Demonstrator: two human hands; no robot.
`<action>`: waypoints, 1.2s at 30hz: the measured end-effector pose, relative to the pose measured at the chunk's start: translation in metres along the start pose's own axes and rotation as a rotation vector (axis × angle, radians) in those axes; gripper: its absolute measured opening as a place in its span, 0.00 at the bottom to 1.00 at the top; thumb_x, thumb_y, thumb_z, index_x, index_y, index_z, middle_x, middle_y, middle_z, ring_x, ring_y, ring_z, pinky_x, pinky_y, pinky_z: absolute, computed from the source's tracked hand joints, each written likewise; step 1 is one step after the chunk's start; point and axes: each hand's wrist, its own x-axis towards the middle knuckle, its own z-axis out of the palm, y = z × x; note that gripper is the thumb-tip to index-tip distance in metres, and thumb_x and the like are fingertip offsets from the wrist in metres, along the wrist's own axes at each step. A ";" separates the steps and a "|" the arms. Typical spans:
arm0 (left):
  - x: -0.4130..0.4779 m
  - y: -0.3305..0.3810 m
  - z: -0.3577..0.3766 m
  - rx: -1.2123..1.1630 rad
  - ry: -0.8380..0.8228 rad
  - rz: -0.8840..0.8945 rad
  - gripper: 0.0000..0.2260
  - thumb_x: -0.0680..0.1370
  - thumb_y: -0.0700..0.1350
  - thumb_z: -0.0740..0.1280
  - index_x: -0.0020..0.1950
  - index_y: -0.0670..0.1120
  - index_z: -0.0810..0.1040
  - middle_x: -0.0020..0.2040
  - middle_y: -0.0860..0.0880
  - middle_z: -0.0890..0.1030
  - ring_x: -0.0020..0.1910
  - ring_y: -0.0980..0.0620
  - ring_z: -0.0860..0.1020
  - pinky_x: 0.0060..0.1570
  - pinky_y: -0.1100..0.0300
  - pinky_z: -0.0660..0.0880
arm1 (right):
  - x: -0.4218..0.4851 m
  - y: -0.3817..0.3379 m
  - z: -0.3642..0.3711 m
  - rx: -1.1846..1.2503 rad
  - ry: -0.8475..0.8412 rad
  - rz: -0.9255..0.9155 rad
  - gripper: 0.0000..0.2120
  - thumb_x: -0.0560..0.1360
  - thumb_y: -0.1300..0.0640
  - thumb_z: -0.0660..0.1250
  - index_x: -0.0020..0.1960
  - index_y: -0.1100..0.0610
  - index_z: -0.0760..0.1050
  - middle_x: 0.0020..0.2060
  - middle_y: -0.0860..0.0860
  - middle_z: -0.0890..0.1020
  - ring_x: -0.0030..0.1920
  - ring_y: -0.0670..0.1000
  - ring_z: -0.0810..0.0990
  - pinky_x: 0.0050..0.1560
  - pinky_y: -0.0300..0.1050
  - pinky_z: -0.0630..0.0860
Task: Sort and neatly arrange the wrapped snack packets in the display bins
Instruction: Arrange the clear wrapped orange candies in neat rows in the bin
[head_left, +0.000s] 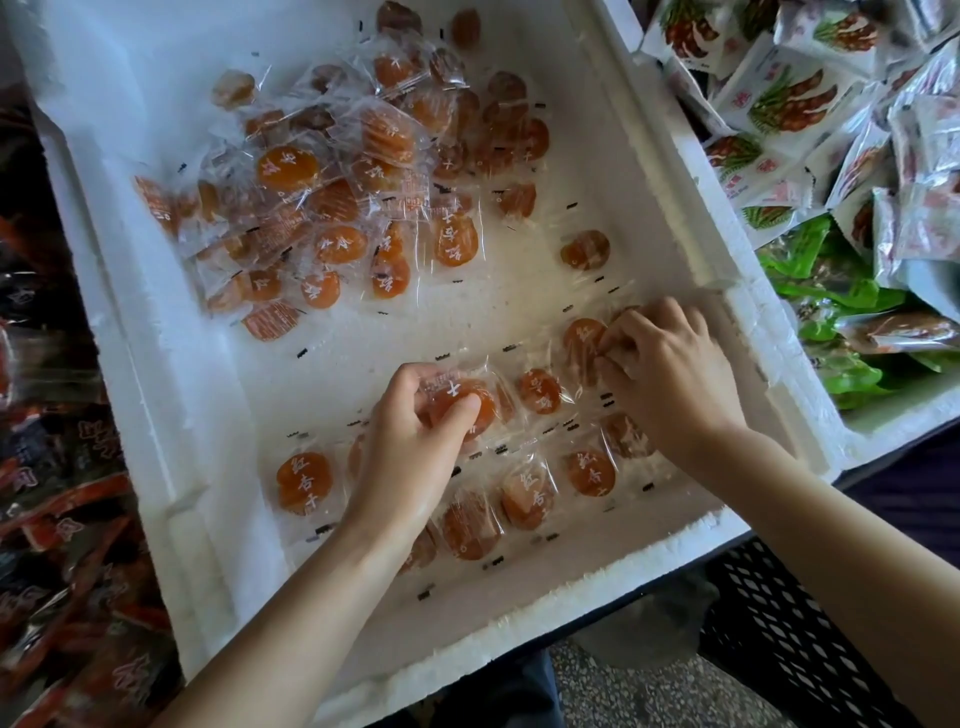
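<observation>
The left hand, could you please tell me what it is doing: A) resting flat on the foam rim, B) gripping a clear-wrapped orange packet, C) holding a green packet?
B: the left hand curls thumb and fingers round an orange packet inside the white foam bin.

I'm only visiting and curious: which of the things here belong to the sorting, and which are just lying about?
In the job: left hand gripping an apricot packet; right hand pinching a second packet; loose pile; laid-out rows; foam bin.
Lying about: white-and-green packets, green packets, dark red packets, black crate.
</observation>
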 end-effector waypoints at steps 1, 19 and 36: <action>-0.001 0.001 -0.001 -0.022 -0.025 -0.011 0.08 0.79 0.44 0.67 0.57 0.50 0.75 0.48 0.51 0.83 0.41 0.53 0.84 0.44 0.62 0.80 | 0.000 0.000 0.000 0.005 0.045 -0.031 0.09 0.74 0.55 0.67 0.52 0.57 0.77 0.51 0.56 0.74 0.52 0.59 0.70 0.50 0.52 0.71; -0.007 -0.036 -0.027 0.859 -0.146 0.546 0.28 0.77 0.52 0.64 0.76 0.49 0.62 0.75 0.55 0.60 0.74 0.61 0.53 0.71 0.67 0.41 | -0.026 -0.035 -0.012 0.527 -0.452 -0.249 0.08 0.71 0.57 0.72 0.50 0.54 0.80 0.38 0.39 0.79 0.40 0.36 0.80 0.44 0.25 0.74; 0.000 -0.042 -0.038 0.979 -0.187 0.583 0.25 0.82 0.50 0.59 0.78 0.49 0.59 0.79 0.52 0.56 0.78 0.53 0.53 0.69 0.66 0.37 | -0.038 -0.042 -0.002 0.131 -0.321 -0.565 0.15 0.75 0.56 0.67 0.62 0.52 0.74 0.58 0.47 0.76 0.59 0.47 0.74 0.59 0.43 0.75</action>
